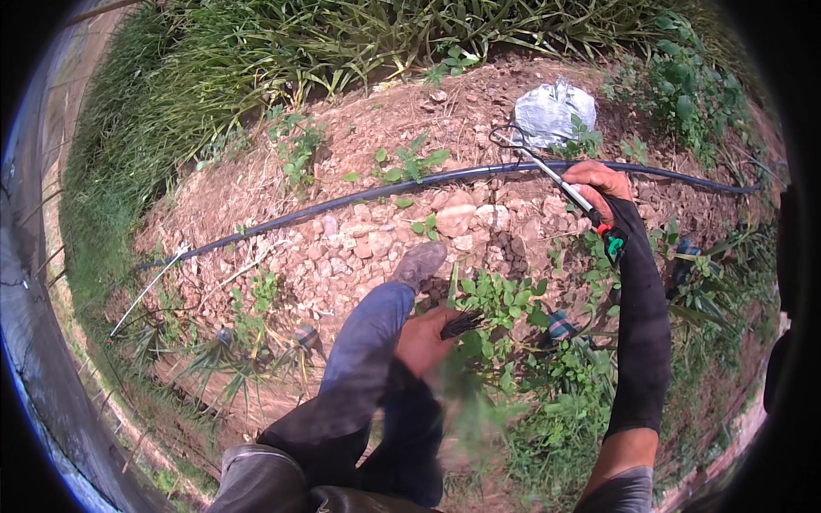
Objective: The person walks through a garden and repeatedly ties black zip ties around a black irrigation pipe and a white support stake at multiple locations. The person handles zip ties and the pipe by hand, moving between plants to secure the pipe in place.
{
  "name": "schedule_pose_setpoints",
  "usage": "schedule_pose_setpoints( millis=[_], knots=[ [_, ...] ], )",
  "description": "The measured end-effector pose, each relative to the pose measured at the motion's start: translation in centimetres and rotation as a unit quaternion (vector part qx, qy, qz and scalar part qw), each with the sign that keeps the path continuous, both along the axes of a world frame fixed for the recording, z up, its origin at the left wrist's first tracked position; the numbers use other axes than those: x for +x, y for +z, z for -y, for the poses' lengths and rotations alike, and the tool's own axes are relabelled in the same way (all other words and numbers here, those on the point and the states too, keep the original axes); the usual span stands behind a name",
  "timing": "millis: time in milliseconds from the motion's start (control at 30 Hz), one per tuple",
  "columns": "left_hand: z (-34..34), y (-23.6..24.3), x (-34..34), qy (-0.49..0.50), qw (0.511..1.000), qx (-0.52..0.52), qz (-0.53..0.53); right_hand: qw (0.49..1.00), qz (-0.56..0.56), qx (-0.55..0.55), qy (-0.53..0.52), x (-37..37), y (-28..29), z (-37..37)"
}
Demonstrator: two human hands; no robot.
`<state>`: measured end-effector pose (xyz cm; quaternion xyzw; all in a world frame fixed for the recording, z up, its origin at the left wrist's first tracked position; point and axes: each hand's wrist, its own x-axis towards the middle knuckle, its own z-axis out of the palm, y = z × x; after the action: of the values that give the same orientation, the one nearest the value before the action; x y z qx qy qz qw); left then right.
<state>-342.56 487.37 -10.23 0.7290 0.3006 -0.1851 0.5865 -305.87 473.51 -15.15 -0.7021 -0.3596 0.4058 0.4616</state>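
Observation:
My right hand (pixel 601 181), in a dark sleeve, is closed round a slim metal rod tool (pixel 556 178) with a dark wire loop at its far end. Its red, black and green handle end (pixel 611 241) lies by my wrist. The rod crosses above the black hose. Lower and to the left, my left hand (pixel 422 342) is closed on a bundle of thin black strands (pixel 463 324), whose loose ends stick out to the right. A green leaf blade (pixel 454 286) stands just beyond that hand. The fingertips of the left hand are partly hidden.
A black hose (pixel 376 194) curves across the stony soil. Beyond it lies a silvery plastic bag (pixel 554 114), with tall grassy plants (pixel 342 43) behind. My boot (pixel 421 263) rests on stones. Leafy plants (pixel 500 299) grow nearby; a pale thin stick (pixel 147 292) lies left.

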Motion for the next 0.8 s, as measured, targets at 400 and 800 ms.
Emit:
schedule_pose_setpoints(
  millis=[400,800],
  knots=[
    [1.2,-0.4,-0.7,0.004,0.999,-0.04,0.009,0.972,-0.154,-0.119,-0.131,-0.1,-0.9,0.6],
    [1.5,-0.6,-1.5,-0.036,0.998,-0.042,0.003,0.951,-0.107,-0.286,-0.053,0.4,5.2,-2.6]
  ],
)
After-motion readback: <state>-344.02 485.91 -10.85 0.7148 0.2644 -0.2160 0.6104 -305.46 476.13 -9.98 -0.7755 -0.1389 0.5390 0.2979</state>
